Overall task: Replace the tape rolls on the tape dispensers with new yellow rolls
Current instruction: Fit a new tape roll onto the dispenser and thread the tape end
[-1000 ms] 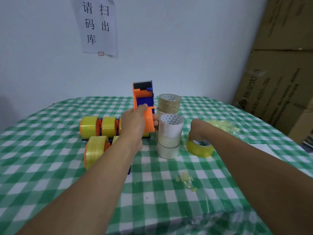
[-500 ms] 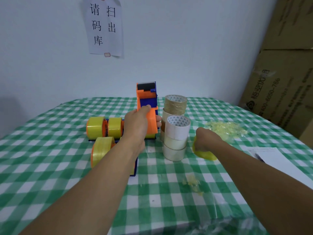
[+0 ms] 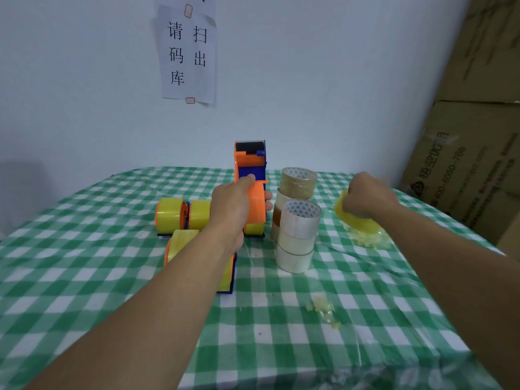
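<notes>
While working over the desk point(image 3: 84, 277) middle, hold steady with the left hand point(image 3: 229, 209), fingers and thumb curled round the upright dispenser point(image 3: 250, 167) at its orange hub. Bring across the right hand point(image 3: 365, 195), clenched on the tilted yellow roll point(image 3: 360, 223) near the desk's right edge. Seat the core square on the hub, probably with the loose end feeding toward the top roller. Avoid forcing it askew. Cannot tell past the hand whether the hub is fully bare.

Mind the boxes point(image 3: 464, 164) beyond the right edge. Pass over or in front of the pale stack point(image 3: 298, 237) standing between roll and dispenser, just beside the hub. Leave alone the loaded dispensers point(image 3: 171, 215) on the left. Use the open cloth toward the front edge, and ignore the scraps point(image 3: 323, 308).
</notes>
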Demonstrator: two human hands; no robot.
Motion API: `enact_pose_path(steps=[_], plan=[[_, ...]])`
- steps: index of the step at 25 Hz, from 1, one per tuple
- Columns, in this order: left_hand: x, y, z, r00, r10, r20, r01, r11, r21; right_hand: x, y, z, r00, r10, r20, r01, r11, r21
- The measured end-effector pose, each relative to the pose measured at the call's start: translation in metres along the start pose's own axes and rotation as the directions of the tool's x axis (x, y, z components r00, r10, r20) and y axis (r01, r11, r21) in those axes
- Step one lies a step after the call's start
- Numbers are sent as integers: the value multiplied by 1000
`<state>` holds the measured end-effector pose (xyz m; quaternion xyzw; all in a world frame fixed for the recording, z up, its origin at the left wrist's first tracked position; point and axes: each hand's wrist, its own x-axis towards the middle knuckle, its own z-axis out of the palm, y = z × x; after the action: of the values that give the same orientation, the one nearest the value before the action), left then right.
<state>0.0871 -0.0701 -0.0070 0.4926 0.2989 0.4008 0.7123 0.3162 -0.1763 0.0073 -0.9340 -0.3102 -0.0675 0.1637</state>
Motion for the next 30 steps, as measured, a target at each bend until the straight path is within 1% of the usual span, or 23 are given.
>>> enact_pose_path(steps=[2, 4, 6, 9, 13, 15, 21, 24, 28, 30], plan=[[-5, 7, -1, 1000, 17, 26, -17, 1000, -15, 4, -5, -21, 997, 4, -79, 5, 994, 113], [-8, 14, -3, 998, 31, 61, -29, 999, -36, 1, -18, -42, 992, -4, -124, 33, 973, 230], [-8, 21, -4, 996, 44, 74, -42, 999, -29, -6, -36, -61, 991, -40, -125, 83, 929, 360], [-7, 32, -4, 996, 69, 55, -69, 998, -9, -24, -66, -85, 986, -116, -120, 162, 842, 514], [-3, 45, -5, 994, 101, 35, -101, 995, -15, -47, -99, -103, 971, -219, -97, 233, 766, 599], [0, 51, -7, 993, 116, 35, -115, 993, -25, -53, -112, -107, 963, -257, -79, 243, 707, 664], [16, 66, -11, 987, 160, 6, -160, 987, -23, -49, -136, -97, 958, -287, -16, 191, 595, 781], [32, 72, -11, 987, 161, -22, -161, 987, -16, -40, -142, -85, 956, -293, -2, 151, 486, 861], [55, 72, -10, 979, 177, -105, -174, 984, 40, -22, -145, -61, 956, -293, 8, 92, 325, 941], [66, 68, -9, 979, 174, -103, -170, 984, 45, -14, -144, -47, 955, -297, 10, 70, 259, 963]])
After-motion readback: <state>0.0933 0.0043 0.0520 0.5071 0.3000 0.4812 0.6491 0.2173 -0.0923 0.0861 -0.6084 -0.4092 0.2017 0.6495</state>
